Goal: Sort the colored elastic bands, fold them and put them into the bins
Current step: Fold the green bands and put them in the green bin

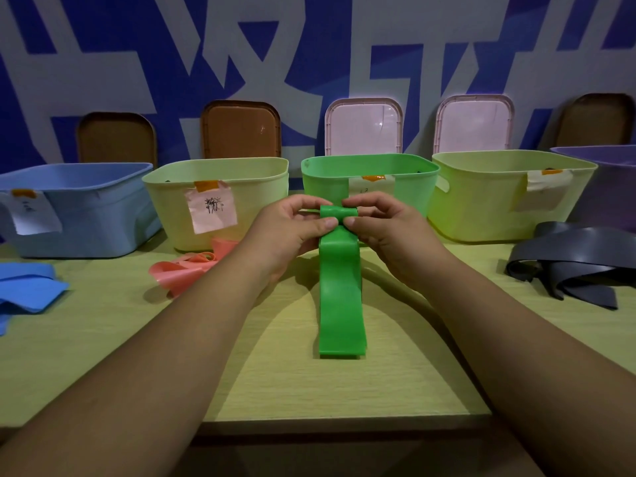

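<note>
Hands up front — left hand (292,228) and right hand (385,228) both pinch the rolled top end of the green band (340,297), whose tail drapes down onto the wooden table (309,390). Green bin (406,191) sits right behind it. Pink bands (186,270), blue bands (24,290) and dark bands (571,270) — grey or black, hard to say — lie on either side.

wall (103,46): blue w/ grey shapes | table (292,390): light wood | light: dim
</note>
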Demonstrator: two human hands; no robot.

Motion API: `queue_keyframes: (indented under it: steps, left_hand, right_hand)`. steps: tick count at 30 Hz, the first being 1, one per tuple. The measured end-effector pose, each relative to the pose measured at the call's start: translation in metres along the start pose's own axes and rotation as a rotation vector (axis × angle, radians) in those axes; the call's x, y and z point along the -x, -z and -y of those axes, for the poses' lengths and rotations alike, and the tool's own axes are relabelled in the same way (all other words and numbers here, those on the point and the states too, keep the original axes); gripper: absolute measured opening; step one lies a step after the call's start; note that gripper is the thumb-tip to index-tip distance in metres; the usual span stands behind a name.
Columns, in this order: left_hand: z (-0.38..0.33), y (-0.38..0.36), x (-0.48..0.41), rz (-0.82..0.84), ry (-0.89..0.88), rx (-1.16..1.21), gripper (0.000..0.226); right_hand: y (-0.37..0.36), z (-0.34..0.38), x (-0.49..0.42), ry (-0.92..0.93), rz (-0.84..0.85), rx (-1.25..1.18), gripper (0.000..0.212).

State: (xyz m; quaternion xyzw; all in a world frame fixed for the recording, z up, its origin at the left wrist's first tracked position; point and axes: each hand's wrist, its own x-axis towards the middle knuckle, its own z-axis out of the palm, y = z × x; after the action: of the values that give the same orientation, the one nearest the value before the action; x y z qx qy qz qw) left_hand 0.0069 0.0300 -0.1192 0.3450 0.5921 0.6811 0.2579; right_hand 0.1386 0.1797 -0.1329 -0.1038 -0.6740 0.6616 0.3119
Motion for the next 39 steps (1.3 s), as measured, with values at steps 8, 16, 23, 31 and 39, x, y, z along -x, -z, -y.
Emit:
queue_keyframes:
  steps: [8,16,23,31,39]
  left_hand:
    - [-0.0016,-0.0008,0.0018,-0.002,-0.04,0.013,0.037]
    - [0.0007,0.0013,-0.0015,0.044,0.078,0.001,0.032]
    - [0.0025,0.0014,-0.0024,0.04,0.071,0.036,0.031]
    - [0.0004,0.0035,-0.0004,0.043,0.004,-0.012,0.037]
    - [0.0013,0.0044,-0.0018,0.046,0.052,0.025,0.037]
  right_hand:
    - [-0.0037,0.0012,0.003,-0.029,-0.004,0.047,0.024]
    - [0.0001,0.0025,0.0026,-0.037,0.03,0.034,0.028]
    - [0.0007,0.0016,0.0029,-0.03,0.033,0.017,0.032]
    - [-0.0038,0.0005,0.0011,-0.075,0.046,-0.023,0.026]
    - [-0.001,0.0012,0.0016,-0.076,0.025,-0.001,0.02]
